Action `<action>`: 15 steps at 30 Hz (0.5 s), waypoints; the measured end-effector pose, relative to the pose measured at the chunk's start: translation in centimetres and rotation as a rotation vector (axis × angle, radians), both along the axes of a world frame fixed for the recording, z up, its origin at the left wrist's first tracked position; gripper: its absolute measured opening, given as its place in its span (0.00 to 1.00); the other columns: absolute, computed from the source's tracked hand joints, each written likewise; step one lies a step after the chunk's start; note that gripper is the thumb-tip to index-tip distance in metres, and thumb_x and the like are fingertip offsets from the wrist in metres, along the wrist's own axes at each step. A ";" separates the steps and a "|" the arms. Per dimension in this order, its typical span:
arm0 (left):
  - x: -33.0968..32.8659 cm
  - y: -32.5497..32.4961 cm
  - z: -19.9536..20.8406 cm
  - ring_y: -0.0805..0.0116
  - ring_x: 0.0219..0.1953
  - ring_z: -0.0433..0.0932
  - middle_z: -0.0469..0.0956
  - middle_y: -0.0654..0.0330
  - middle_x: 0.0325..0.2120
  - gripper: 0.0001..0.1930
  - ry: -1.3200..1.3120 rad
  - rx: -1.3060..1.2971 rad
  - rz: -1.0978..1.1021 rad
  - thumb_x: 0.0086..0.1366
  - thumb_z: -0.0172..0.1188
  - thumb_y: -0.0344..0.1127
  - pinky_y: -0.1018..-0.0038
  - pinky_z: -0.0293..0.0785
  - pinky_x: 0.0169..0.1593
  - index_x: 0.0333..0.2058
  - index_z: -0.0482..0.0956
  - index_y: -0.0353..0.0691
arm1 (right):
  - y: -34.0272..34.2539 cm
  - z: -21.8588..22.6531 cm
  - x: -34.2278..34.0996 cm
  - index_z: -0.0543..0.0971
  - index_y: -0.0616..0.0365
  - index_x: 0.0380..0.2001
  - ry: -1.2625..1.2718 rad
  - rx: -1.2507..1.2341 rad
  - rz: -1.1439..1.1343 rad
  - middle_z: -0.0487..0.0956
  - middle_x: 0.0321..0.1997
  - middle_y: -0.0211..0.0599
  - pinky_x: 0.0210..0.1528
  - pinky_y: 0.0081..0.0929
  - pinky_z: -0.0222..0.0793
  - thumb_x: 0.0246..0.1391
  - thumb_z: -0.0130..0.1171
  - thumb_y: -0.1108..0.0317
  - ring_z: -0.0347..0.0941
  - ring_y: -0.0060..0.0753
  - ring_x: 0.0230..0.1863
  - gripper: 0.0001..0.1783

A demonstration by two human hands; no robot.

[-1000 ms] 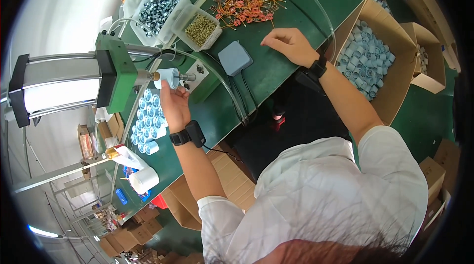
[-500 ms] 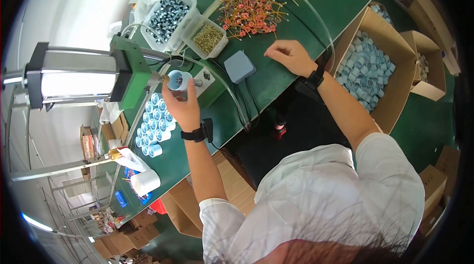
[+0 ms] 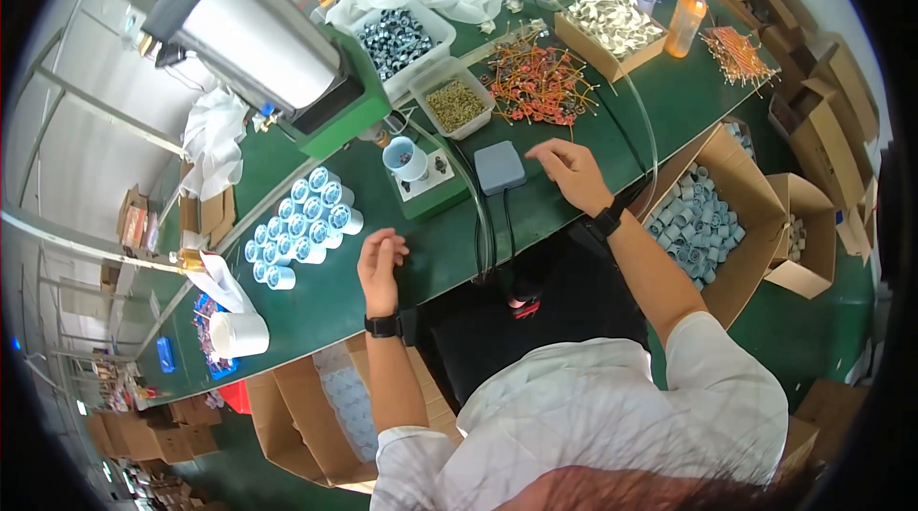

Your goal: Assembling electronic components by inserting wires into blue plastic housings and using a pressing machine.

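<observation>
A light blue plastic cup (image 3: 411, 165) with small dark parts inside stands on the white-topped green fixture (image 3: 442, 188), beneath the tip of a green press with a silver cylinder (image 3: 268, 28). My left hand (image 3: 381, 270) is over the table's front edge, fingers loosely bent and holding nothing, apart from the cup. Just right of the flat grey square pad (image 3: 499, 167) hovers my right hand (image 3: 572, 174), its fingers loosely bent and empty. Rows of light blue cups (image 3: 304, 217) stand left of the fixture.
Behind the fixture are a tub of dark metal parts (image 3: 397, 43), a tub of brass-coloured pieces (image 3: 453, 106) and a heap of orange wired parts (image 3: 540, 81). A carton of blue cups (image 3: 703, 224) stands right. A white container (image 3: 239, 334) is at left. Cables cross the front edge.
My left hand has let go of the cup at the press and drawn back toward the table's front edge. My right hand stays near the grey pad. The whole view has shifted.
</observation>
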State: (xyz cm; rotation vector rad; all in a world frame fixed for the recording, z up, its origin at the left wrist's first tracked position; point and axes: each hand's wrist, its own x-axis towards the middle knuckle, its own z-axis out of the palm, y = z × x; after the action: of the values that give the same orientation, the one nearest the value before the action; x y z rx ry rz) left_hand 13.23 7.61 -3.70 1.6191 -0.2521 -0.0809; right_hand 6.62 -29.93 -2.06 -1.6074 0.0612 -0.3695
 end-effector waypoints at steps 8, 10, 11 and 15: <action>-0.3 3.0 -2.6 0.75 0.37 0.72 0.77 0.63 0.37 0.06 0.115 -0.666 0.083 0.76 0.56 0.31 0.78 0.69 0.44 0.47 0.76 0.38 | 6.6 0.3 6.0 0.82 0.59 0.50 0.005 0.021 0.237 0.77 0.32 0.23 0.37 0.17 0.65 0.69 0.56 0.65 0.68 0.14 0.33 0.13; -0.6 3.1 -2.9 0.75 0.37 0.72 0.77 0.63 0.37 0.06 0.114 -0.578 0.062 0.76 0.55 0.31 0.78 0.69 0.44 0.47 0.76 0.38 | 7.4 -0.4 5.7 0.80 0.59 0.53 -0.020 0.032 0.223 0.73 0.31 0.22 0.35 0.16 0.62 0.70 0.55 0.66 0.65 0.13 0.32 0.14; -0.9 3.1 -3.1 0.75 0.37 0.72 0.77 0.63 0.37 0.06 0.122 -0.530 0.048 0.76 0.55 0.31 0.77 0.69 0.43 0.46 0.76 0.38 | 7.6 -0.8 5.2 0.77 0.59 0.55 -0.039 0.063 0.188 0.70 0.30 0.20 0.34 0.15 0.60 0.70 0.54 0.66 0.63 0.11 0.31 0.15; -0.5 3.0 -3.2 0.75 0.36 0.71 0.76 0.63 0.37 0.05 0.072 -0.578 0.055 0.76 0.55 0.30 0.77 0.68 0.42 0.46 0.77 0.39 | 7.1 -1.7 6.1 0.73 0.58 0.60 -0.062 -0.044 0.159 0.67 0.31 0.18 0.33 0.14 0.57 0.69 0.55 0.69 0.61 0.10 0.31 0.18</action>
State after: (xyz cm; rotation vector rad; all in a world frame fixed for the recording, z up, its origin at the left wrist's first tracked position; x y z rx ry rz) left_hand 12.78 10.63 -6.89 1.0452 -0.1551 -0.0207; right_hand 12.69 -22.87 -3.80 -1.6314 -0.1220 -0.2991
